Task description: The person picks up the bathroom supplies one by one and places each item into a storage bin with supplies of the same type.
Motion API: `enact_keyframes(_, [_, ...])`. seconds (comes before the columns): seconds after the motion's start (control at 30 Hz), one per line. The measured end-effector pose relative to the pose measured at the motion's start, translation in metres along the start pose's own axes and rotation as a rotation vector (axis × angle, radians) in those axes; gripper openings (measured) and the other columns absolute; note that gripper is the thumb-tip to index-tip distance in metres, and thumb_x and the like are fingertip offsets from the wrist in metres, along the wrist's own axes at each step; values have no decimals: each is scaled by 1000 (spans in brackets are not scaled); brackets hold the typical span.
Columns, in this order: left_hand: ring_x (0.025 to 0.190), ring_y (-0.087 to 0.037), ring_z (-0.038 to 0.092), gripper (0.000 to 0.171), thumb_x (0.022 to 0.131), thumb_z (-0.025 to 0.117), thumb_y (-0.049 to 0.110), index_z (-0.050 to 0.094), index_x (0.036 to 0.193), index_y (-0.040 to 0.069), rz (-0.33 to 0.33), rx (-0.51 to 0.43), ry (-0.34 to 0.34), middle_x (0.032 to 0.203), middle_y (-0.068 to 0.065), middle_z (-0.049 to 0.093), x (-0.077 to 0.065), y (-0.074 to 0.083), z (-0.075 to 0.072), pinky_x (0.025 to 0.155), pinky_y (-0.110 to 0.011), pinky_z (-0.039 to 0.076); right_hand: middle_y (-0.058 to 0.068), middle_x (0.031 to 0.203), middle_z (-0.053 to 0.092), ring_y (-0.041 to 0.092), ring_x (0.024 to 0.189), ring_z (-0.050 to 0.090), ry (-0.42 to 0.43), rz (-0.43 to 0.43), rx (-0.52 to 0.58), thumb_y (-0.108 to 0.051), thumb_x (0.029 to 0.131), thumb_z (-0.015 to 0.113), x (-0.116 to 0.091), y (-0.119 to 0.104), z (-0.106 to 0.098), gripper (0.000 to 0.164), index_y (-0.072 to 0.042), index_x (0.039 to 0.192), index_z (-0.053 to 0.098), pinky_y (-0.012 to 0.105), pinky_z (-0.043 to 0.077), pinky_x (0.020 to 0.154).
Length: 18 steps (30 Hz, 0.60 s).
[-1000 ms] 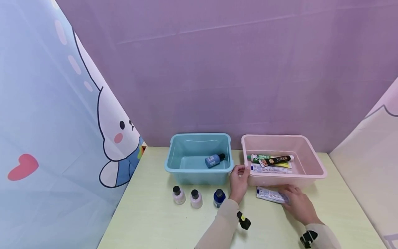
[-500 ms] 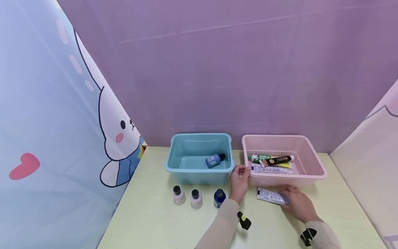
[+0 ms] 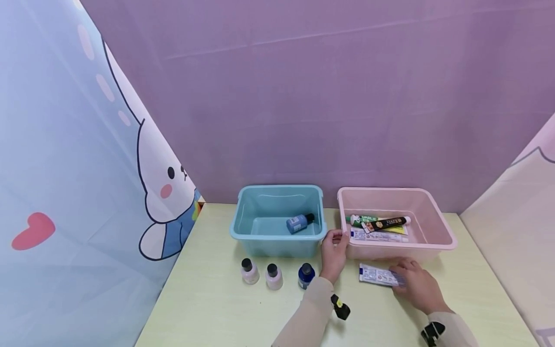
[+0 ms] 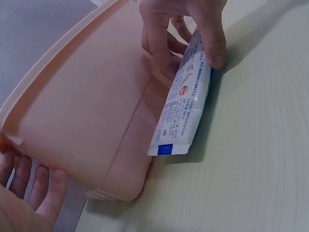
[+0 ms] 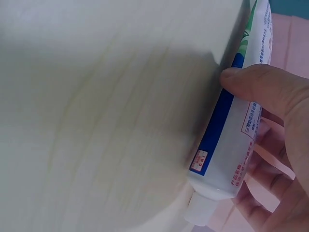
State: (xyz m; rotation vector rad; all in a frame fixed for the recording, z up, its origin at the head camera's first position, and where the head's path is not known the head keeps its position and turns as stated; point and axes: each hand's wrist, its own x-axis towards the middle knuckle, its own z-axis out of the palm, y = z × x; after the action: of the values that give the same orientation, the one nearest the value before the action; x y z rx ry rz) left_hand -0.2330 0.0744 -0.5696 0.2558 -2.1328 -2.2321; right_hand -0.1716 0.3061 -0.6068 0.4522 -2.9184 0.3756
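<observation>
In the head view my right hand (image 3: 418, 286) pinches a white toothpaste tube (image 3: 377, 275) just in front of the pink bin (image 3: 399, 251). The right wrist view shows the thumb on one side of the tube (image 5: 227, 140), its blue stripe and white cap facing the camera, with fingers behind it. My left hand (image 3: 334, 255) holds the bin's front left corner by the rim; its curled fingers also show at that corner in the left wrist view (image 4: 36, 188). Inside the bin lie a green tube (image 3: 356, 220), a black tube (image 3: 383, 224) and a white tube (image 3: 377, 235).
Left of the pink bin stands a blue bin (image 3: 277, 246) with a blue bottle (image 3: 299, 223) lying in it. Two pale pink bottles (image 3: 249, 272) and a dark blue bottle (image 3: 306, 275) stand upright on the table (image 3: 217, 308). A purple cloth (image 3: 277, 106) hangs behind.
The toothpaste tube in my right hand has shifted very slightly to the right and toward me. My left hand has stayed at the pink bin's corner.
</observation>
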Motion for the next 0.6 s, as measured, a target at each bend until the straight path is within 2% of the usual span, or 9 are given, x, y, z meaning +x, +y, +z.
enact_keyframes(0.23, [98,-11,58,16,101,65,30,67,112,19,14,6,-1,107,5,64,1,-2,-1,79,-24,57,11,108,68,32,103,61,80,-28,1,-16,63,92,-2,-3,-8,50,-5,109,77,53,57,78])
enact_keyframes(0.47, [98,-11,58,15,101,65,30,67,111,20,-8,-9,2,106,6,64,2,-2,0,83,-31,60,11,108,69,31,98,61,138,-55,-16,-16,61,94,-2,-2,-15,51,-6,108,77,50,57,73])
enact_keyframes(0.6, [99,-11,58,15,101,65,32,67,111,21,-17,-1,0,106,8,64,1,-2,0,82,-28,59,10,104,69,29,92,60,189,-74,-17,-14,59,94,-1,-2,-21,50,-5,106,77,46,55,68])
